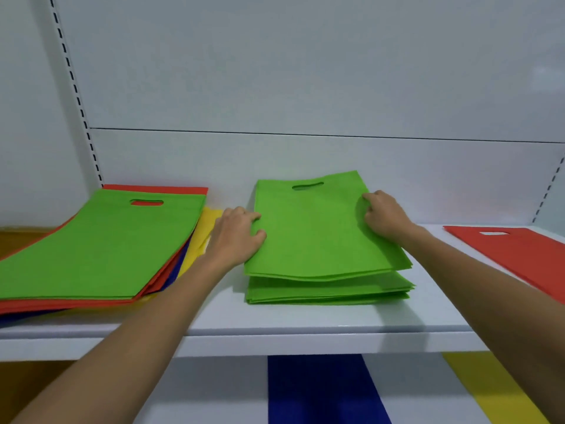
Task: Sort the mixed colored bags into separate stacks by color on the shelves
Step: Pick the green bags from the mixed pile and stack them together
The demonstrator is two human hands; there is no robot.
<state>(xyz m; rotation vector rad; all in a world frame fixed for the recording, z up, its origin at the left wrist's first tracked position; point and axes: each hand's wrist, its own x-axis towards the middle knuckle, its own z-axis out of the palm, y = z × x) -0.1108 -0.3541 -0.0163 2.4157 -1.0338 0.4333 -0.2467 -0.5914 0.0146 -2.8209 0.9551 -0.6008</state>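
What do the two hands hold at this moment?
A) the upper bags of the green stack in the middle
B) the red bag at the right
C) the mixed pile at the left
A: the left hand and the right hand grip the side edges of the upper bags of the green stack.

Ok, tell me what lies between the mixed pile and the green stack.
In the head view, the left hand, holding the green stack's left edge, and its forearm over bare white shelf.

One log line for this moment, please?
left hand, right hand: grip top green bags | green stack: beneath | mixed pile: unsorted, left
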